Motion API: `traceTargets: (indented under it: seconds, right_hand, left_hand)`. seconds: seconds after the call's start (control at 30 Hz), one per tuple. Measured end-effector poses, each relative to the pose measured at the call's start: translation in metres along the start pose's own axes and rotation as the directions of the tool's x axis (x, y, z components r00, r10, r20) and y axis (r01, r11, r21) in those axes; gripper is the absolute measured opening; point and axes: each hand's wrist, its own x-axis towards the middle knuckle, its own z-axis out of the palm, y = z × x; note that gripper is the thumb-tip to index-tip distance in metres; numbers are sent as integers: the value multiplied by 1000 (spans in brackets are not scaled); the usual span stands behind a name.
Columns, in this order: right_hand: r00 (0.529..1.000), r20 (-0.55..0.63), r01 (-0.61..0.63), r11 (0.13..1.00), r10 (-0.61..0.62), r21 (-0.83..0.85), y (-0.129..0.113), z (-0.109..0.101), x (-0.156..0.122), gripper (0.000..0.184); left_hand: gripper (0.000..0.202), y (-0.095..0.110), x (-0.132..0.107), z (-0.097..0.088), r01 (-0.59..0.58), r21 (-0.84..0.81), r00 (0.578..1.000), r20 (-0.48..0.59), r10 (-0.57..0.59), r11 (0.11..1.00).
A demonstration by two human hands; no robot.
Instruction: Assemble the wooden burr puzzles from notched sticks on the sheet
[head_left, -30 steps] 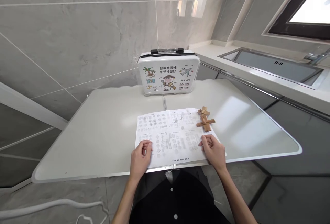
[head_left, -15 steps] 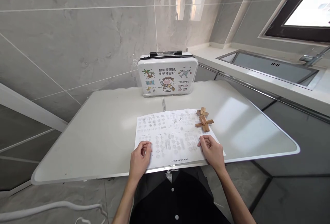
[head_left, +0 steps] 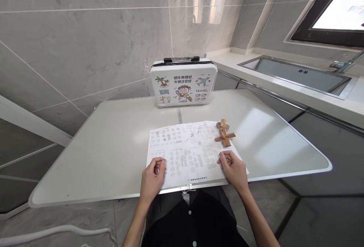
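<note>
Trouble, we judge, is likeliest beside the right hand [head_left: 233, 167]: just beyond it lie a near cross [head_left: 226, 138] and a far cross [head_left: 223, 124], both wooden, both over the right edge of a printed sheet [head_left: 196, 154] on the bench [head_left: 113, 144]. We cannot tell whether the two touch. Across the sheet, at its near left corner, rests the left hand [head_left: 152, 177], well apart from the right; both are loosely curled, and we see nothing held in either. A forward push on the right could shove the near cross into its neighbour, and if they are merely slotted together, a knock might loosen them. Tugging the thin sheet could drag or turn both, since they seem to sit partly on it. Its near edge lies close to the bench's near rim, so a careless pull might slide it off. At the far side, a case [head_left: 183, 84] stands upright near the wall [head_left: 85, 42]; a hard jolt to the bench, we reckon, could tip it.
</note>
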Motion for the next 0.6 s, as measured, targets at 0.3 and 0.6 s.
traceTargets:
  seconds: [0.3,0.6]
  right_hand:
    - [1000,5,8,1000,-8,-13,2,0,1,39]
    - [1000,-4,9,1000,-9,-28,2,1,1,40]
  left_hand:
    - [29,0,1,2,7,-3,1000,10,-7,1000]
    - [29,1,0,1,2,5,1000,5,-2,1000]
